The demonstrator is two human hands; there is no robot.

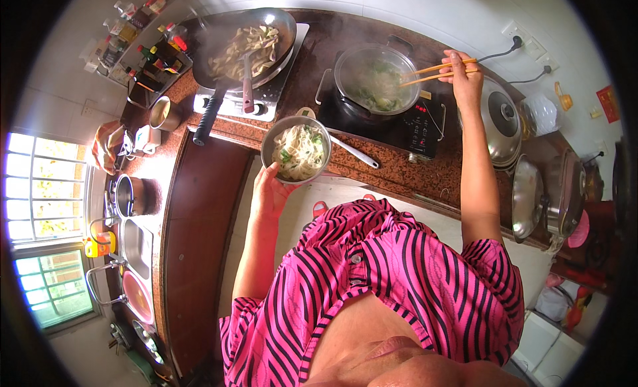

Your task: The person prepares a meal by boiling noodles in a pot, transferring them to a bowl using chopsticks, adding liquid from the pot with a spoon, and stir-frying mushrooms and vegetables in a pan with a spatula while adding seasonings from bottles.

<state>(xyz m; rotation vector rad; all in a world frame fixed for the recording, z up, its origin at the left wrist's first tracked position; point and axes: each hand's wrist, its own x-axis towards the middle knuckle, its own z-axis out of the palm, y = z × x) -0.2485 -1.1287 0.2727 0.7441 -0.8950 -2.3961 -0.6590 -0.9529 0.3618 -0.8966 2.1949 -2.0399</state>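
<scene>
My left hand grips the near rim of a metal bowl that holds pale noodles with green leaves. With my right hand I hold a pair of wooden chopsticks. Their tips reach over the right side of a steaming metal pot with leafy greens and noodles in liquid. The pot stands on a black induction cooktop. Beside the bowl, a light utensil handle lies on the counter; its other end is hidden.
A steaming wok with sliced food and a spatula sits on the left cooker. Metal lids stand at the right. Sauce bottles, a metal cup and the sink are on the left.
</scene>
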